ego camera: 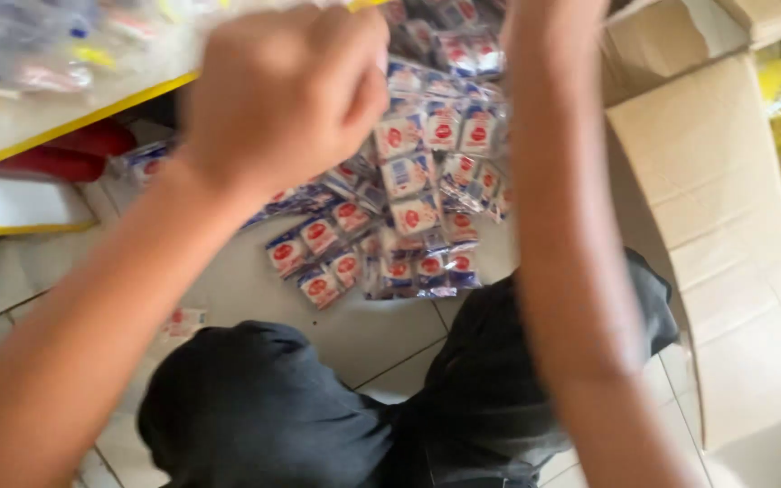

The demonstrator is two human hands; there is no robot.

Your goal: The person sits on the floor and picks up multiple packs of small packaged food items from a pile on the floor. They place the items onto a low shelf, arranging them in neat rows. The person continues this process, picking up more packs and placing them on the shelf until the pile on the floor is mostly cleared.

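The strips of small sachets are hanging in a bunch from above, white-and-blue packets with red round marks, their long axis running down and slightly toward your left, the lowest packets ending just over the tiled floor.

Your left hand is curled into a fist at the top of the bunch, knuckles toward the camera; it appears to be gripping the upper end of the strips, though the contact itself is hidden behind the fingers. Your right hand is raised beside the bunch on its other side and is cut off by the top edge, so you cannot tell whether it is open or closed. The left hand is the nearer one to the strips' top.

Your knees in dark trousers are sitting directly under the bunch. An open cardboard box is standing close on your right, its flap near your right forearm. A yellow-edged shelf is crowding your left. Open room is lying mainly ahead, over the bare tiles.
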